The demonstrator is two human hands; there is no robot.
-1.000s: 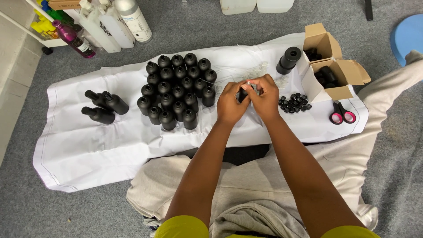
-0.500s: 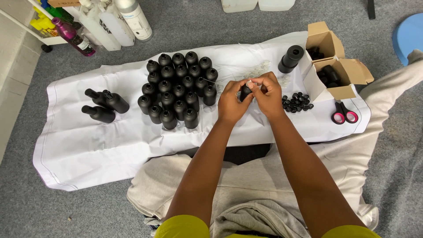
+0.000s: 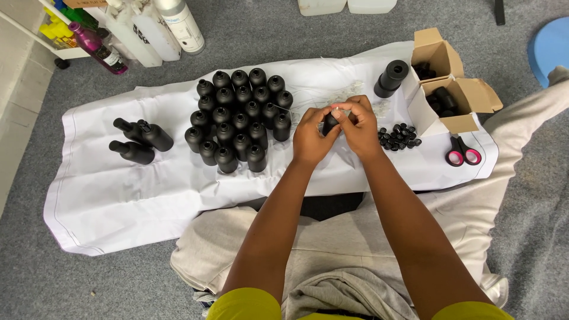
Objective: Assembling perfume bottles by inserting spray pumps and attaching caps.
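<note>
Best done with the small black bottle (image 3: 329, 123) kept upright above the white sheet (image 3: 118, 195), left hand (image 3: 312, 137) fingers clamped round its body, right hand (image 3: 359, 127) fingertips pinched together at its neck, beside the standing cluster of black bottles (image 3: 240, 118).

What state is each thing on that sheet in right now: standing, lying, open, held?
Small black bottle: held between left hand and right hand.
Cluster of black plastic bottles: upright, uncapped.
Three black bottles at the left: lying down.
Two small cardboard boxes: flaps open.
Pink-handled scissors: closed, flat.
Pile of small black caps: loose.
</note>
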